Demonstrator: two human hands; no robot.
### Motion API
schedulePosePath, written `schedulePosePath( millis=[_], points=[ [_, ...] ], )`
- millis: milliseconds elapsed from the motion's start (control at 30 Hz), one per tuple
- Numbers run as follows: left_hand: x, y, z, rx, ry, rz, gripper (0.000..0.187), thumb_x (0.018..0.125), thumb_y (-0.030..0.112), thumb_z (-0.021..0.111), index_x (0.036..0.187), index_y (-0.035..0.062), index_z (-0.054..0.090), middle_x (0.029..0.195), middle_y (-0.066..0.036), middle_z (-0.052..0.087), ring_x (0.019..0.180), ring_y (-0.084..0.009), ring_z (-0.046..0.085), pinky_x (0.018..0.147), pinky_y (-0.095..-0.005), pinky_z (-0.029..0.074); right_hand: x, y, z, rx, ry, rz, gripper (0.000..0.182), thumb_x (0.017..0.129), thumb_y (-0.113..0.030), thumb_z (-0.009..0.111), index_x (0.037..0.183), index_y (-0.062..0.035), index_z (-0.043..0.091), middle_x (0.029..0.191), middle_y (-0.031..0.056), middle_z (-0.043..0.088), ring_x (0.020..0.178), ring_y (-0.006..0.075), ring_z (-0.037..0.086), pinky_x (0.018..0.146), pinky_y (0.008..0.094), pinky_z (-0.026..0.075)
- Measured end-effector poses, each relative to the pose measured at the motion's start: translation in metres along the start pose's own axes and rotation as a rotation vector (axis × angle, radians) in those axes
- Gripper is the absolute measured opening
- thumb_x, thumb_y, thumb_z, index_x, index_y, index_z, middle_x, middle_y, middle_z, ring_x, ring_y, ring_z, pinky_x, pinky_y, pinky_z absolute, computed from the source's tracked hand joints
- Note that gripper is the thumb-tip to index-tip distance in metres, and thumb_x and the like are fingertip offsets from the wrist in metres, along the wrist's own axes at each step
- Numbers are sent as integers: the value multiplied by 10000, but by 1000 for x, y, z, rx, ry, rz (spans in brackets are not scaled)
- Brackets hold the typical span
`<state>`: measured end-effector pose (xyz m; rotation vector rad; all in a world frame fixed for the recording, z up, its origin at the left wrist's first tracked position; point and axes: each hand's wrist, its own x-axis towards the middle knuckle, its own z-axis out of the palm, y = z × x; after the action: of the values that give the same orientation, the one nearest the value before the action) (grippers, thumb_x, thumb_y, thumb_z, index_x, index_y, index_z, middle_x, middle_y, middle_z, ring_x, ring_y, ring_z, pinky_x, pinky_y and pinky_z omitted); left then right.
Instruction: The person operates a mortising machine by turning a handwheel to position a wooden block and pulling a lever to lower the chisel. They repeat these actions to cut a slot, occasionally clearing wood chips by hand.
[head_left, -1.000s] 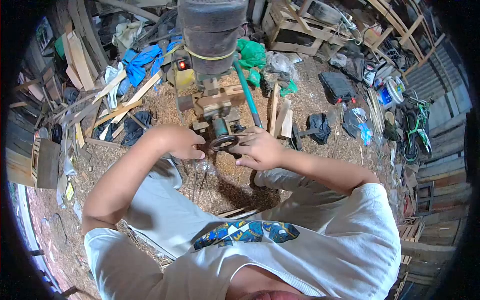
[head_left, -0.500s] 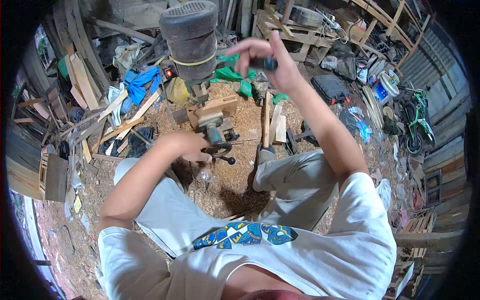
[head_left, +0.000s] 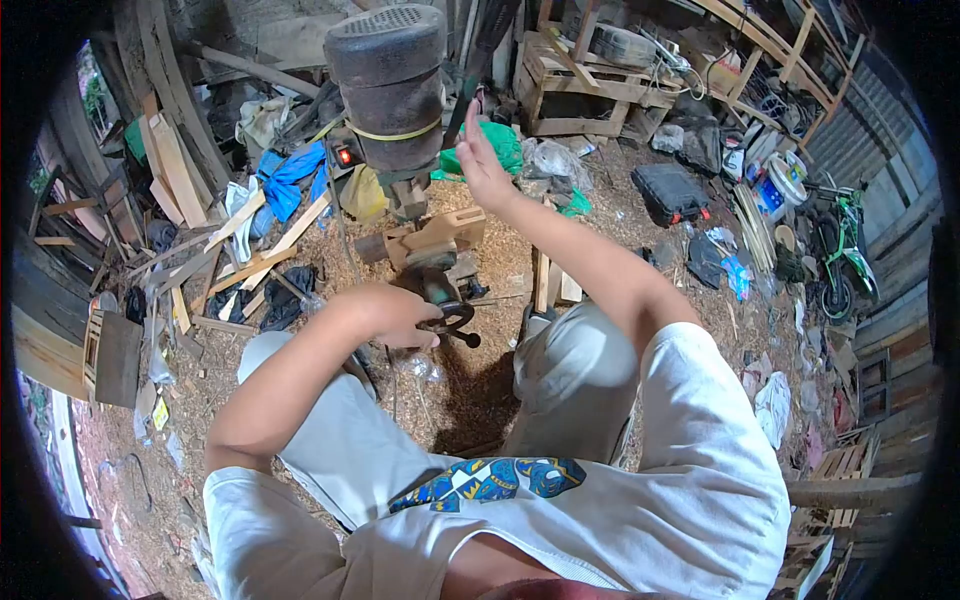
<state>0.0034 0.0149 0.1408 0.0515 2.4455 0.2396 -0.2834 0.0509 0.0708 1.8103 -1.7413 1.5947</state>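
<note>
In the head view, my left hand (head_left: pixel 400 315) is closed on the rim of a small dark handwheel (head_left: pixel 458 320) with a ball-ended handle. Above the wheel, a pale wood block (head_left: pixel 450 230) with a dark slot is seated in the vise of an upright machine, under its large grey motor (head_left: pixel 388 90). To the right of the motor, my right hand (head_left: pixel 482 165) is raised with fingers stretched upward, close beside a long dark lever (head_left: pixel 490 45). Whether the palm touches the lever is hidden.
Wood shavings cover the floor around the machine. Loose boards (head_left: pixel 170 165) and a blue cloth (head_left: pixel 290 180) lie to the left. At the right are a black case (head_left: pixel 670 193), a white bucket (head_left: pixel 782 185) and a green bike (head_left: pixel 845 250). A wooden crate (head_left: pixel 575 95) stands behind.
My right hand has moved left toward the motor, and its fingers have straightened. The dark grip that was at the palm no longer shows there. My left hand stays at the handwheel, which has turned slightly.
</note>
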Motion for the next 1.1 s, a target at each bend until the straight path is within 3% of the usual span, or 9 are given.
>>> schedulePosePath(
  millis=[200, 333, 500, 633, 767, 800, 833, 1000, 1100],
  points=[
    [-7, -4, 5, -11, 25, 55, 674, 1026, 544, 618, 1547, 120, 560, 1341, -235, 708, 1225, -437, 680, 1053, -521, 539, 35, 17, 11, -152, 90, 117, 686, 1173, -451, 253, 1751, -174, 9, 1626, 337, 397, 1476, 525, 418, 1223, 514, 335],
    [-7, -6, 10, -30, 24, 66, 682, 1023, 551, 619, 1548, 120, 560, 1367, -228, 698, 1233, -429, 678, 1052, -513, 541, 68, 21, 12, -247, 57, 227, 671, 1168, -510, 147, 1753, -197, 41, 1640, 331, 392, 1476, 513, 426, 1229, 504, 327],
    [-13, -5, 8, -27, 4, 62, 673, 1028, 553, 608, 1547, 126, 562, 1372, -223, 697, 1238, -424, 676, 1051, -511, 542, 96, 52, 26, 205, 108, 322, 779, 1126, -661, 53, 1742, -209, 200, 1697, 276, 363, 1566, 438, 349, 1285, 452, 247],
    [-17, -10, 12, -28, 32, 76, 666, 1032, 556, 600, 1547, 135, 563, 1369, -218, 699, 1240, -423, 675, 1050, -507, 545, 67, 39, 19, 141, 61, 378, 787, 1125, -666, 62, 1726, -205, 277, 1715, 244, 353, 1599, 418, 298, 1302, 438, 219],
    [-19, -12, 14, -19, -4, 47, 662, 1031, 553, 602, 1553, 149, 560, 1369, -213, 701, 1239, -417, 678, 1044, -509, 548, 24, 21, 4, -125, 71, 448, 673, 1164, -533, 226, 1614, -98, 474, 1572, 300, 479, 1447, 495, 459, 1213, 502, 364],
    [-23, -12, 14, -24, -1, 50, 662, 1031, 553, 602, 1553, 149, 560, 1369, -213, 701, 1239, -417, 678, 1044, -509, 548, 12, 28, 2, -293, 150, 307, 601, 1151, -495, 328, 1501, -75, 578, 1404, 326, 594, 1302, 505, 573, 1122, 525, 447],
    [-27, -11, 14, -27, -17, 35, 669, 1028, 559, 603, 1557, 152, 558, 1377, -210, 698, 1242, -414, 678, 1047, -509, 547, 5, 16, -5, -297, 145, 306, 601, 1151, -495, 328, 1501, -75, 578, 1404, 326, 594, 1302, 505, 573, 1122, 525, 447],
    [-34, -22, 29, -26, -20, 12, 694, 1017, 581, 603, 1566, 160, 552, 1405, -200, 689, 1255, -411, 675, 1057, -508, 542, -61, -11, -20, -437, -235, 719, 616, 1102, -532, 429, 1312, -5, 669, 1109, 294, 744, 1105, 478, 700, 1013, 539, 537],
    [-38, -26, 32, -29, -14, -13, 702, 1012, 588, 604, 1569, 163, 551, 1415, -195, 687, 1267, -410, 671, 1067, -503, 537, -105, -16, -12, -470, -821, 839, 666, 1067, -573, 463, 1217, 19, 728, 1182, 305, 736, 1144, 443, 710, 1030, 529, 543]
  ],
)
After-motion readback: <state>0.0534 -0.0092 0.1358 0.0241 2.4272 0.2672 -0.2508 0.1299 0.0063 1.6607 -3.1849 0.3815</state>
